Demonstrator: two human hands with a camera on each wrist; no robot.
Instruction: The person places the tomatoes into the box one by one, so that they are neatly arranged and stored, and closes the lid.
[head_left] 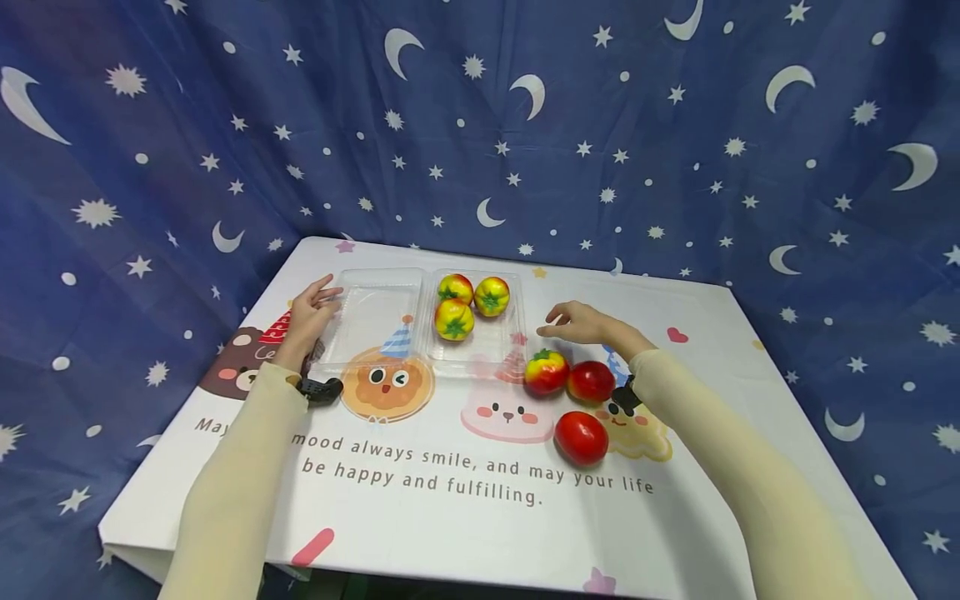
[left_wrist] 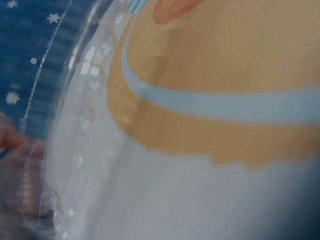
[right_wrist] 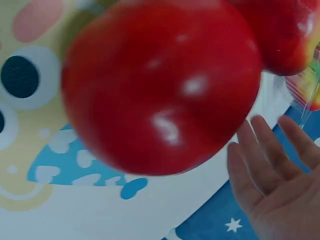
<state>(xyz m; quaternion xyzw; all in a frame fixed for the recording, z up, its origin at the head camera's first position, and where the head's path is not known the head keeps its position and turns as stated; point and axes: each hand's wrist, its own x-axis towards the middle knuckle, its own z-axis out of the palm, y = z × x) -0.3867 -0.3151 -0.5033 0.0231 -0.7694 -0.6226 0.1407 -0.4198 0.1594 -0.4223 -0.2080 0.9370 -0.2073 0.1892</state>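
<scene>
A clear hinged plastic box (head_left: 480, 360) lies opened flat, its empty half (head_left: 375, 321) on the left. Three yellow-and-red toy fruits (head_left: 454, 320) with green leafy tops sit in its right half. My left hand (head_left: 306, 317) rests at the outer left edge of the empty half, fingers loosely extended; the left wrist view shows part of it through the plastic. My right hand (head_left: 576, 322) hovers right of the box with nothing in it, fingers apart. Nearest it on the table are a red-and-yellow fruit (head_left: 547, 372), a dark red fruit (head_left: 591, 382) and a bright red fruit (head_left: 581, 438).
A white printed cloth (head_left: 420, 533) with cartoon faces and lettering covers the table. Behind and beside it hangs a dark blue curtain (head_left: 555, 125) with moons and stars. The table's front edge runs between my forearms.
</scene>
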